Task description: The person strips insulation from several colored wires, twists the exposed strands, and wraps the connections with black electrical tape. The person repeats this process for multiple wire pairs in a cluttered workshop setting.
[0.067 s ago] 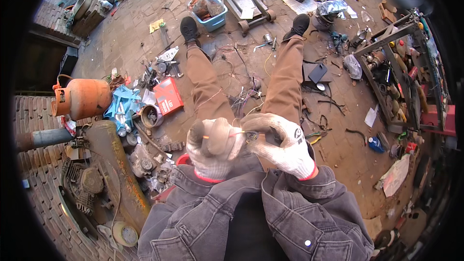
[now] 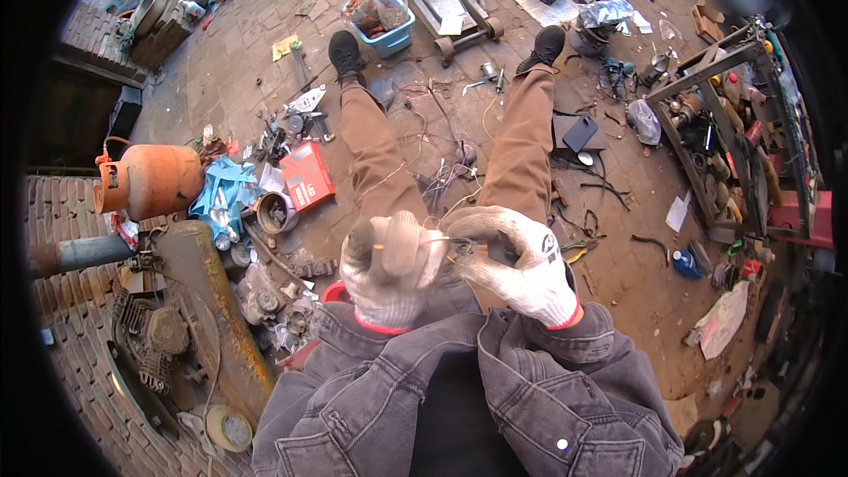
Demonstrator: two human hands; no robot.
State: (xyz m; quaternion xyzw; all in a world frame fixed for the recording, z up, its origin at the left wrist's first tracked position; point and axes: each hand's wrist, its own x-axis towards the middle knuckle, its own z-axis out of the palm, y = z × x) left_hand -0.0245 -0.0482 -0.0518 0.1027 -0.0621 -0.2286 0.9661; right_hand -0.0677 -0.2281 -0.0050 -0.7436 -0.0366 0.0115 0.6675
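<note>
1. White knit gloves with red cuffs cover both hands, held together above the lap, between the brown-trousered legs (image 2: 521, 159).
2. Left hand (image 2: 393, 269): fingers curled closed, a thin wire (image 2: 433, 240) at their tips. Grip inside the fist hidden.
3. Right hand (image 2: 523, 261): thumb and fingers bent to a loop, tips brought together on the wire's other end, beside a small dark piece; its kind is too small to tell.
4. Wire position: spans the gap between the hands, reddish toward the left one.
5. Ground beyond the hands: tangled loose wires (image 2: 437, 184), lying between the legs.
6. Left side: red box (image 2: 307, 177), near a crumpled light-blue plastic bag (image 2: 223, 199); orange gas cylinder (image 2: 159, 181) on its side.
7. Ahead: blue tub (image 2: 395, 46), filled, beside a low wheeled metal trolley (image 2: 433, 0).
</note>
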